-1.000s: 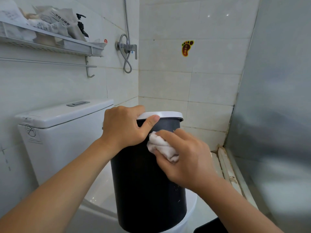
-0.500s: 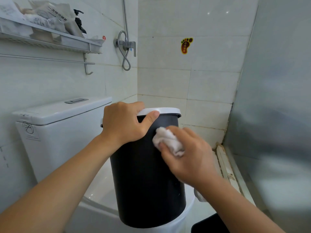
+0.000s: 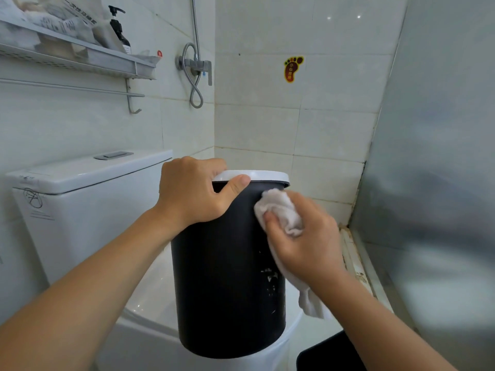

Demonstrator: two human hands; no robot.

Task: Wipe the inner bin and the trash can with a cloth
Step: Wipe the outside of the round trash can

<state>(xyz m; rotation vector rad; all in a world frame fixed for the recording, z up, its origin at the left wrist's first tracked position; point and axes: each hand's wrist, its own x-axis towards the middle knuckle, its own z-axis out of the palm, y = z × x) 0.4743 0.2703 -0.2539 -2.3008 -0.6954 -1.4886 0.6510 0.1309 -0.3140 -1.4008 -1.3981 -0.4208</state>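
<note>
The black trash can (image 3: 227, 277) stands upright on the closed toilet lid (image 3: 152, 295), in front of the white cistern (image 3: 80, 210). The left hand (image 3: 192, 194) grips the can's white top rim (image 3: 257, 175), fingers curled over the edge and thumb laid along the front. The right hand (image 3: 302, 236) clutches a bunched white cloth (image 3: 278, 212) and presses it to the can's outer wall just below the rim, on the side away from the cistern; a loose tail of cloth hangs down under the wrist.

The step in hand looks like wiping the outside wall. To do it well, the left hand should keep the can pinned so it neither tips nor slides on the smooth lid, while the right works the cloth downward in overlapping passes toward the pale scuffs (image 3: 270, 279) lower on the wall, turning the can to reach the side facing the cistern. Gathering in the hanging tail would stop it from dragging.

Counted: one can, one cloth, two hands. Whether an inner bin sits inside the can cannot be told from here. A dark object (image 3: 329, 352) shows at the can's foot, too cropped to name.
</note>
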